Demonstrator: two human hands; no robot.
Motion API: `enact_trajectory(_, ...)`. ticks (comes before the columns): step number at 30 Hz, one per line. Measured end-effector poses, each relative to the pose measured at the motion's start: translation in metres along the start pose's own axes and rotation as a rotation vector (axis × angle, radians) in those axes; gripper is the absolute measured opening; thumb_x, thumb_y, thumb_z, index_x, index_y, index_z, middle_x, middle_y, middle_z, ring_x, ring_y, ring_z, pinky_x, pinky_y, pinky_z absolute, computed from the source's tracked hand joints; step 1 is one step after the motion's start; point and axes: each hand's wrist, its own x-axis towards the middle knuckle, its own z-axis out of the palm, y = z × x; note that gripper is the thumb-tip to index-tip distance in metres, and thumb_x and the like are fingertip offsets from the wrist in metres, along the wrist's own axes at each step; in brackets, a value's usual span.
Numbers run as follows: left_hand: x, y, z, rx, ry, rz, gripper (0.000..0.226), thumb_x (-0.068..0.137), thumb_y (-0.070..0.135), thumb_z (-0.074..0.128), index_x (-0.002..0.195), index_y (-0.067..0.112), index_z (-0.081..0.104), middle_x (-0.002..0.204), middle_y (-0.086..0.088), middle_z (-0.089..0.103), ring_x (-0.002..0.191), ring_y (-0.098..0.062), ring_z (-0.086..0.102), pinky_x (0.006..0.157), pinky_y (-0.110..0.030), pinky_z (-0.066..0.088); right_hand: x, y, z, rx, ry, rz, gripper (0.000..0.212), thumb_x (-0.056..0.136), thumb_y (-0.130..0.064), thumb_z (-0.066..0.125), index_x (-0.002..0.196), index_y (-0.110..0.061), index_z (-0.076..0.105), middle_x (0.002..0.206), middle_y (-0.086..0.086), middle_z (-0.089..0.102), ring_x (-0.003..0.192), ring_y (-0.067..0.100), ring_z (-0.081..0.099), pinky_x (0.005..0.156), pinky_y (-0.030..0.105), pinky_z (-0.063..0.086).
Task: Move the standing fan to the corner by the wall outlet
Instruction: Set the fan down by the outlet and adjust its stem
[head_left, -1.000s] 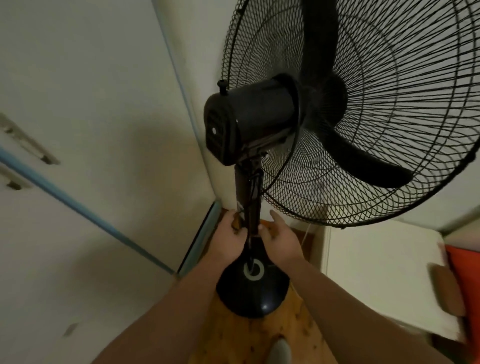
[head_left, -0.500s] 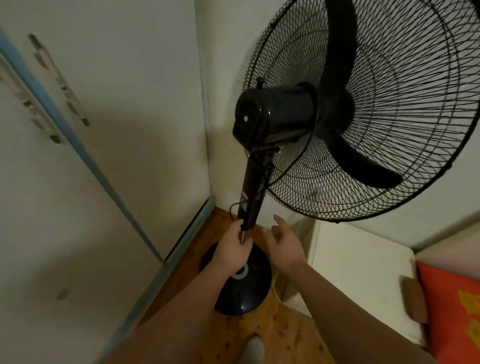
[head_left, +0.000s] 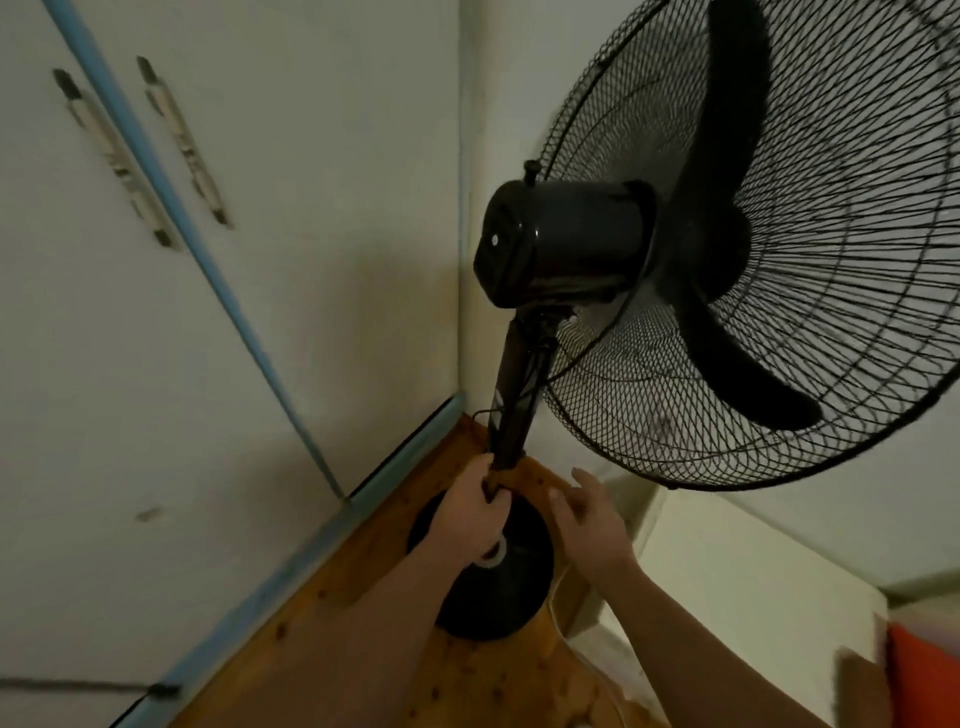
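A black standing fan (head_left: 566, 249) stands in the corner of a room, seen from above and behind, at the person's head height. Its round base (head_left: 511, 587) rests on a wooden floor (head_left: 332, 654), close to where a pale cabinet front meets a pale wall. The pole (head_left: 514, 405) rises from the base at a slight lean in this view and carries the motor housing, with a small knob on top. The wire cage (head_left: 779, 260) fills the upper right of the view, and dark blades show through it.

The person's left hand (head_left: 472, 514) grips the pole low down, just above the base, fingers curled round it. The right hand (head_left: 592, 514) is just beside the pole, apart from it, fingers loosely spread and holding nothing. Both bare forearms reach in from the bottom edge.

On the left, the cabinet (head_left: 156, 364) has two doors with blue edging (head_left: 171, 197) and two long handles (head_left: 182, 140) set side by side. A blue strip runs along its foot where it meets the floor. To the right of the fan base sits a low white piece of furniture (head_left: 737, 566); what it is cannot be told. A thin white cord (head_left: 558, 618) lies on the floor beside the base. An orange cushion (head_left: 924, 675) shows at the lower right edge. The light is dim and the picture is slightly blurred.
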Motion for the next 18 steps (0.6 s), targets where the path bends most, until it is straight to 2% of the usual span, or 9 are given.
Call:
enact_trajectory(2,0.007,-0.002,0.017,0.019,0.017,-0.06,0.04,0.101,0.023,0.055,0.141,0.022,0.047,0.125,0.005,0.06,0.108,-0.009,0.057,0.09,-0.021,0.043,0.012,0.012,-0.006,-0.018,-0.071,0.005,0.059,0.1,-0.047,0.052,0.151,-0.02,0.037,0.139,0.003,0.06,0.128,0.024,0.056,0.104,0.04,0.048)
enact_trajectory(4,0.016,-0.004,0.031,0.021,0.019,-0.122,0.046,0.102,0.026,0.053,0.146,0.02,0.041,0.121,0.01,0.058,0.097,-0.002,0.056,0.078,-0.01,0.044,0.022,0.02,-0.009,-0.044,-0.125,0.007,0.06,0.1,-0.048,0.051,0.152,-0.022,0.037,0.14,0.002,0.058,0.127,0.023,0.056,0.106,0.045,0.048)
enact_trajectory(6,0.028,-0.004,0.044,0.015,0.046,-0.133,0.046,0.102,0.026,0.054,0.146,0.019,0.042,0.109,0.017,0.057,0.084,0.006,0.055,0.064,0.001,0.042,0.036,0.031,-0.007,-0.025,-0.182,-0.005,0.061,0.1,-0.049,0.051,0.153,-0.025,0.035,0.142,0.0,0.057,0.128,0.021,0.055,0.107,0.045,0.047)
enact_trajectory(8,0.042,-0.005,0.052,0.025,0.093,-0.12,0.04,0.102,0.025,0.054,0.14,0.022,0.045,0.102,0.02,0.057,0.079,0.012,0.056,0.061,0.002,0.04,0.05,0.042,-0.003,-0.033,-0.207,-0.01,0.062,0.1,-0.049,0.051,0.154,-0.025,0.032,0.142,-0.001,0.056,0.126,0.019,0.056,0.106,0.044,0.048)
enact_trajectory(10,0.057,-0.007,0.052,0.031,0.127,-0.108,0.029,0.1,0.022,0.055,0.129,0.02,0.052,0.097,0.013,0.061,0.083,0.009,0.061,0.063,-0.004,0.044,0.062,0.049,0.003,-0.027,-0.212,-0.017,0.062,0.1,-0.048,0.053,0.154,-0.026,0.032,0.141,-0.002,0.057,0.121,0.016,0.058,0.105,0.042,0.05)
enact_trajectory(12,0.075,-0.011,0.048,0.05,0.147,-0.084,0.023,0.097,0.019,0.056,0.12,0.016,0.054,0.096,0.004,0.065,0.088,-0.012,0.066,0.062,-0.014,0.047,0.075,0.056,0.01,0.002,-0.2,-0.025,0.061,0.099,-0.048,0.054,0.153,-0.028,0.034,0.142,-0.005,0.056,0.119,0.012,0.059,0.104,0.039,0.05)
enact_trajectory(13,0.084,-0.013,0.046,0.071,0.155,-0.065,0.023,0.097,0.019,0.057,0.119,0.018,0.053,0.098,0.003,0.065,0.089,-0.015,0.065,0.062,-0.015,0.048,0.081,0.059,0.013,0.009,-0.188,-0.033,0.059,0.099,-0.047,0.054,0.152,-0.028,0.036,0.141,-0.008,0.056,0.118,0.011,0.059,0.102,0.037,0.051)
enact_trajectory(16,0.103,-0.019,0.043,0.101,0.167,-0.008,0.033,0.096,0.027,0.062,0.126,0.023,0.047,0.106,0.009,0.062,0.094,-0.011,0.064,0.059,-0.008,0.044,0.096,0.061,0.019,0.048,-0.135,-0.085,0.049,0.098,-0.044,0.058,0.143,-0.036,0.039,0.119,-0.028,0.058,0.113,0.004,0.061,0.084,0.015,0.048)
enact_trajectory(18,0.112,-0.027,0.046,0.088,0.152,0.004,0.042,0.094,0.03,0.065,0.132,0.023,0.047,0.11,0.011,0.061,0.098,-0.01,0.063,0.061,-0.007,0.041,0.106,0.06,0.025,0.07,-0.088,-0.116,0.06,0.096,-0.042,0.062,0.148,-0.027,0.037,0.121,-0.026,0.058,0.112,-0.003,0.059,0.087,0.015,0.05)
